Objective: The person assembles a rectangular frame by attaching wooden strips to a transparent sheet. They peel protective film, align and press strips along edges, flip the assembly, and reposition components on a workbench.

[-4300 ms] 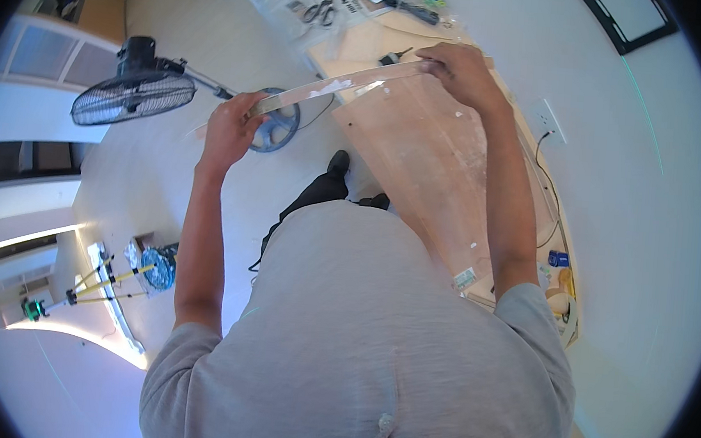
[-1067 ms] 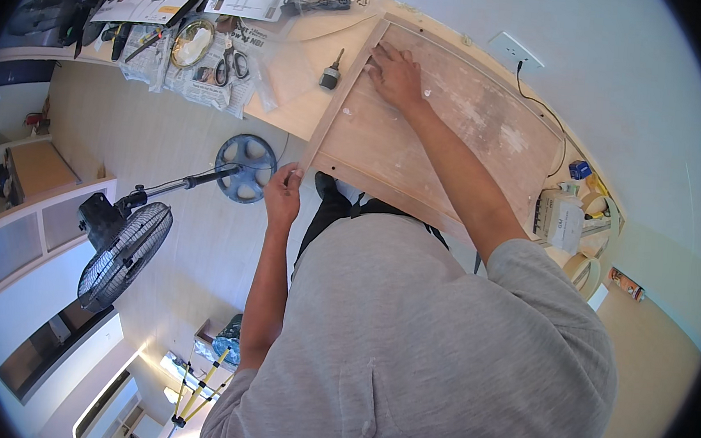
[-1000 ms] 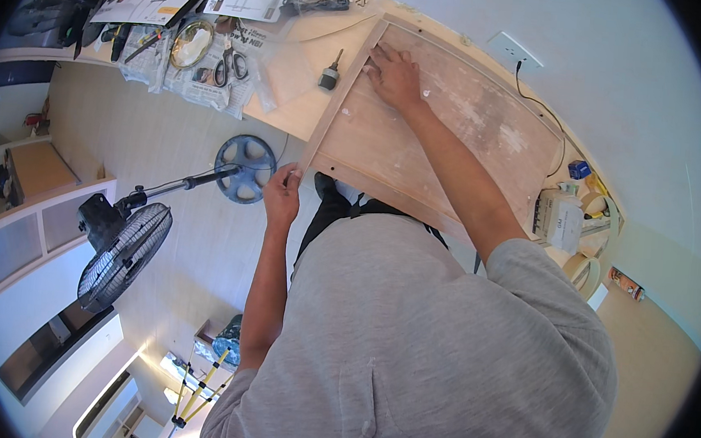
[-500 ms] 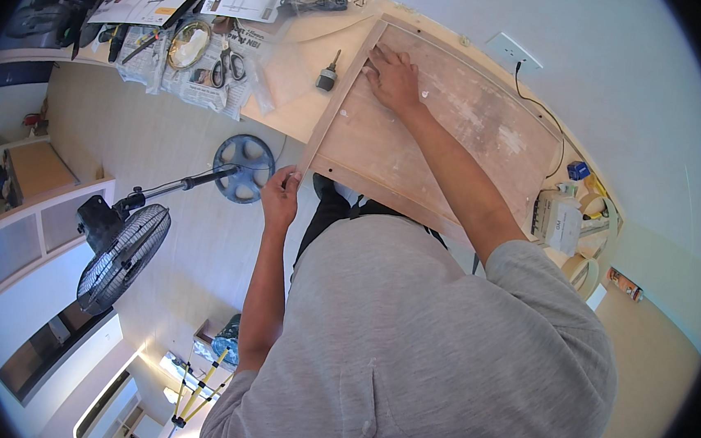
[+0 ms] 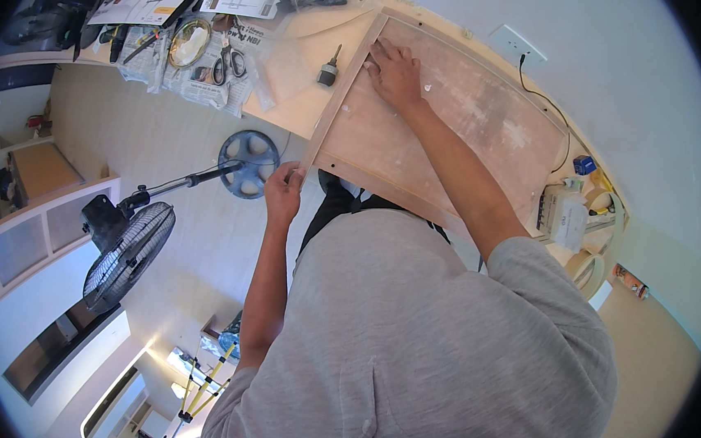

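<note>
While the person's grey-shirted back fills the lower middle of the frame, the bench (image 5: 290,103) runs across the top from upper left toward the right edge. On it, just right of centre, lies a large pale wooden panel (image 5: 472,138), flat, with a thin wooden strip (image 5: 340,95) along its left edge, running from the upper middle down toward the bench's near edge. A standing fan (image 5: 129,243) lies across the left of the frame on the floor, its round blue base (image 5: 248,164) just below the bench edge.

Newspaper sheets (image 5: 205,76) with scissors and hand tools cover the bench's upper left part. A small dark brush (image 5: 328,69) rests just left of the strip.

The right hand (image 5: 395,73) lies flat on the panel near its upper left corner, fingers spread apart and pressed on the wood, just beside the strip. The left hand (image 5: 284,191) is at the strip's lower end, its fingers closed around that end at the bench edge.
</note>
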Demonstrator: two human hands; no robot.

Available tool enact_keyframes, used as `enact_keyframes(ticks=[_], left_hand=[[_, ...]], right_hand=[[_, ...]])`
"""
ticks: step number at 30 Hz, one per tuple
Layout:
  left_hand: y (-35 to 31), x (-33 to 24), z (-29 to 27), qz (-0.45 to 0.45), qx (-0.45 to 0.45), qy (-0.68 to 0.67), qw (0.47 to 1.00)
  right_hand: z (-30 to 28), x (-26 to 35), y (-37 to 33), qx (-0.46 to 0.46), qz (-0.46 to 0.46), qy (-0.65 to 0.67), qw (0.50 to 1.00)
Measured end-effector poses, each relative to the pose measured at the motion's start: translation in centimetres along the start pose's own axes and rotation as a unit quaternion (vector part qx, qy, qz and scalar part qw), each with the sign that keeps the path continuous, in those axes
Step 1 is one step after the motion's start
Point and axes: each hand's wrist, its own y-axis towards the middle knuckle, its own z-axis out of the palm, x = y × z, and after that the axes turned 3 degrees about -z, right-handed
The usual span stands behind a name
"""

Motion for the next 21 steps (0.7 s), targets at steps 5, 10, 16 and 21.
enact_keyframes(ticks=[5,10,16,21], left_hand=[[-0.08,0.20,0.26,-0.052,0.019,-0.048,0.997],[0.00,0.46,0.46,-0.088,0.029,-0.069,0.993],[0.14,0.22,0.40,-0.082,0.035,-0.048,0.995],[0.05,0.16,0.45,-0.077,0.035,-0.040,0.996]], right_hand=[[0.09,-0.12,-0.10,-0.009,-0.002,0.006,1.000],[0.29,-0.32,-0.10,-0.025,-0.005,0.000,1.000],[0.37,-0.54,-0.14,-0.027,-0.003,0.000,1.000],[0.44,-0.63,-0.35,-0.037,-0.005,0.007,0.999]])
